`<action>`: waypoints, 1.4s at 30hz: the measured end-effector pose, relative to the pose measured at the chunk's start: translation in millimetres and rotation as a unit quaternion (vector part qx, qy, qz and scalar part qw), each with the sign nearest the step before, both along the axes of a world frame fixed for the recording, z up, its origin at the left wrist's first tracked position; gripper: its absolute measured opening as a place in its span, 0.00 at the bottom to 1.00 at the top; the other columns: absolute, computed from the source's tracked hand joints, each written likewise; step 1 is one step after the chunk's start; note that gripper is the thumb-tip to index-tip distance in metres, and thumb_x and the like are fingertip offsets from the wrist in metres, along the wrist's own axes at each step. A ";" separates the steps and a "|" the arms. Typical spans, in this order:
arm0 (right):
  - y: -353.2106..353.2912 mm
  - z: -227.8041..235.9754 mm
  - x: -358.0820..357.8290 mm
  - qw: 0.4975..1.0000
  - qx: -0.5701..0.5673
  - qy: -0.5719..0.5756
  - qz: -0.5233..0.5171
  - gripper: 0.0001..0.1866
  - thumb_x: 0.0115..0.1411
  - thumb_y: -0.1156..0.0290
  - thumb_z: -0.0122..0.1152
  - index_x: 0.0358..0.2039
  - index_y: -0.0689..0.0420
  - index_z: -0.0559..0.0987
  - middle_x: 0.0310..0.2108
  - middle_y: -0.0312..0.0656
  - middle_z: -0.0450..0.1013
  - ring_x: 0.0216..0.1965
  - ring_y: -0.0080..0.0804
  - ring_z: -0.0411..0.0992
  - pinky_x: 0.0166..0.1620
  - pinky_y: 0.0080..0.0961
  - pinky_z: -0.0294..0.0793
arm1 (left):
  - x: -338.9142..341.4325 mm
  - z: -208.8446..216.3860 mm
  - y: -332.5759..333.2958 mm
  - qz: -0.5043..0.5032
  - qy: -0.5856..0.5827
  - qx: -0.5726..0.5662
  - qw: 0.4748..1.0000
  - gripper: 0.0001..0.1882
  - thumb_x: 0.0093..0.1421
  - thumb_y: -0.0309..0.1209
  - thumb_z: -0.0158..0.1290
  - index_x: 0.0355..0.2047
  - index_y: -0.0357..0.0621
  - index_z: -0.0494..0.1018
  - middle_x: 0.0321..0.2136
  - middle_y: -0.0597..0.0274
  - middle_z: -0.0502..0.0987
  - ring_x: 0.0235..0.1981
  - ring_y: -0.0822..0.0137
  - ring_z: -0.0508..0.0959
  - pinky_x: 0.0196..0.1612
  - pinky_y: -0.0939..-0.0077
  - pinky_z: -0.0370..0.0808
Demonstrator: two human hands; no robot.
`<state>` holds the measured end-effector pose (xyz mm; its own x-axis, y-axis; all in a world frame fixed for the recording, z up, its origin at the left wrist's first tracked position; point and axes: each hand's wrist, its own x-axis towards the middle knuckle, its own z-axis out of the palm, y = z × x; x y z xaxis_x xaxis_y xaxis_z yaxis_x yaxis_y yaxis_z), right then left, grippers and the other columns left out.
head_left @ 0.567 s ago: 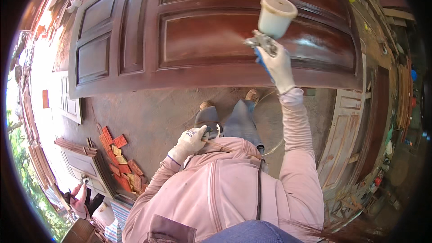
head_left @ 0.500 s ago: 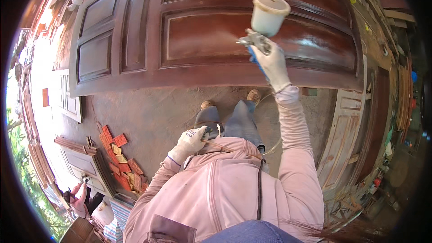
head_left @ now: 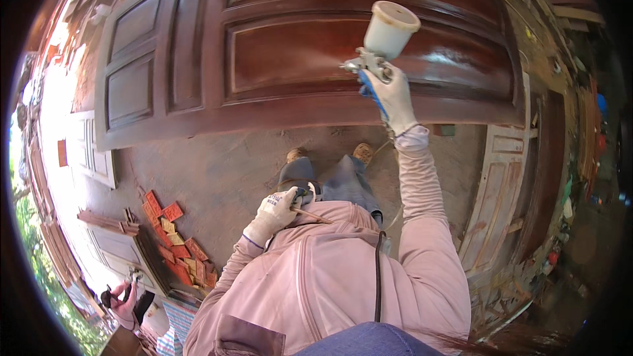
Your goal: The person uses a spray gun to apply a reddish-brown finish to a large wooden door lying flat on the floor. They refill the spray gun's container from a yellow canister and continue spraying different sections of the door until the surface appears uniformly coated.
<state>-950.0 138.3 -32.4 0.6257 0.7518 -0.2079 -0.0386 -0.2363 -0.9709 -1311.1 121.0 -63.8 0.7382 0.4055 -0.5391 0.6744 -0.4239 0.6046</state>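
My gloved right hand [head_left: 393, 95] is closed round the handle of a metal spray gun [head_left: 366, 63], which carries a whitish cup [head_left: 391, 28] on top. Its nozzle points left over a dark red-brown panelled door [head_left: 277, 107], and a faint pale haze shows on the panel by the tip. Close to my waist, my gloved left hand [head_left: 273, 214] is closed on a thin brown stick-like thing [head_left: 313, 215]. Something dark with a white strip also shows at those fingers; its kind is unclear.
Red and yellow blocks [head_left: 173, 237] lie on the floor at left, near stacked panels [head_left: 109, 244]. Another person [head_left: 122, 303] works at lower left. Pale unpainted doors [head_left: 491, 198] lean at right. A thin hose [head_left: 393, 217] runs beside my right leg.
The whole view has shifted, so the door and floor sit slightly further left. My right hand has brought the spray gun a little nearer to me; both hands keep their grips.
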 end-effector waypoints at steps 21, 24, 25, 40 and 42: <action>-306.1 -3.7 404.0 0.728 -0.333 -0.530 -0.280 0.21 0.62 0.59 0.60 0.51 0.58 0.80 0.45 0.51 0.80 0.47 0.45 0.79 0.50 0.38 0.76 | 240.4 13.6 -106.4 -0.197 -0.109 0.002 0.974 0.13 0.58 0.35 0.55 0.40 0.44 0.69 0.28 0.57 0.80 0.31 0.53 0.81 0.31 0.58 0.77; -309.6 1.4 397.1 0.735 -0.331 -0.528 -0.266 0.21 0.62 0.59 0.60 0.51 0.58 0.79 0.45 0.52 0.80 0.48 0.48 0.78 0.51 0.39 0.76 | 235.5 19.5 -104.6 -0.176 -0.098 -0.018 0.979 0.15 0.58 0.35 0.55 0.43 0.44 0.70 0.31 0.54 0.81 0.34 0.51 0.82 0.34 0.58 0.77; -308.2 2.0 386.7 0.760 -0.320 -0.503 -0.257 0.21 0.61 0.61 0.61 0.51 0.59 0.79 0.45 0.51 0.80 0.47 0.47 0.78 0.50 0.38 0.76 | 228.9 19.1 -102.1 -0.169 -0.097 -0.013 0.981 0.16 0.58 0.35 0.55 0.44 0.44 0.70 0.32 0.53 0.81 0.35 0.51 0.82 0.36 0.58 0.77; -107.0 44.7 39.2 0.995 -0.032 -0.084 -0.048 0.11 0.64 0.71 0.62 0.44 0.63 0.80 0.32 0.38 0.80 0.27 0.20 0.76 0.31 0.18 0.76 | 1.4 -4.9 -45.1 -0.070 -0.035 0.030 0.996 0.18 0.56 0.31 0.55 0.48 0.47 0.70 0.34 0.51 0.80 0.38 0.46 0.80 0.39 0.53 0.75; -70.6 38.3 1.5 0.998 0.001 -0.061 0.017 0.11 0.63 0.72 0.62 0.44 0.62 0.81 0.32 0.38 0.80 0.27 0.19 0.76 0.30 0.18 0.76 | -32.4 -11.2 -44.1 -0.045 -0.044 0.038 0.997 0.16 0.57 0.32 0.54 0.46 0.46 0.70 0.34 0.50 0.80 0.38 0.45 0.80 0.39 0.52 0.75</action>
<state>-948.5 67.6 5.9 0.6209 0.7731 -0.1295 0.0877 -0.2326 -0.9686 -1343.5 76.9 -75.0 0.8168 0.3721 -0.4410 0.5770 -0.5267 0.6243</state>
